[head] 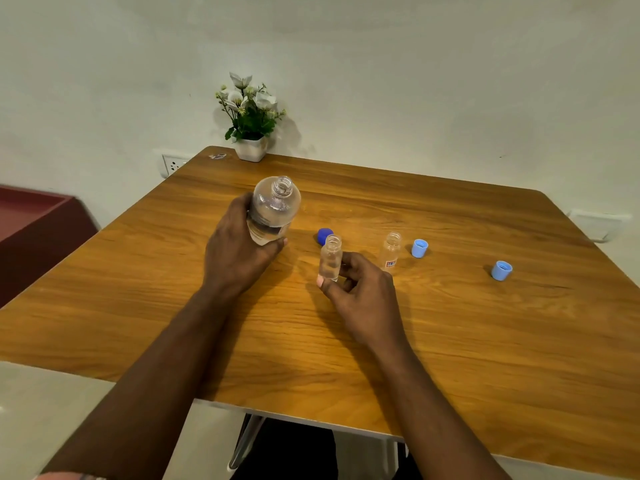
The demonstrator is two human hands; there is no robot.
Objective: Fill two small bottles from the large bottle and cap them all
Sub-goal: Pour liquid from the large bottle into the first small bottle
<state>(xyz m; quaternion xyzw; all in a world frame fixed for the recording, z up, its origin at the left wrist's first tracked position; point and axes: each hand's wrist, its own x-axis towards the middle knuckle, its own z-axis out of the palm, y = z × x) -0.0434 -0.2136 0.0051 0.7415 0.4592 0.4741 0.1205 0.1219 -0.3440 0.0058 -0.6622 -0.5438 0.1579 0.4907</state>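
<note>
Large bottle [273,211] being held uncapped in left hand [239,251], fingers wrapped round its lower body, mouth pointing up and slightly away, base apparently just off the table [450,341]. Holding first small bottle [330,258] upright in right hand [363,296], thumb and fingertips pinching its lower half, mouth open; contents too clear to judge, possibly a little liquid at the bottom. Second small bottle [392,250] standing open just right of that hand, untouched. Dark blue cap [325,235] lying behind the held small bottle; two light blue caps [419,248] [501,270] lying further right, well apart from each other. Judging step in hand as lining up for the first pour. Next move calling for tipping the large mouth over the narrow neck, slowly, keeping the small bottle steady to avoid spilling
</note>
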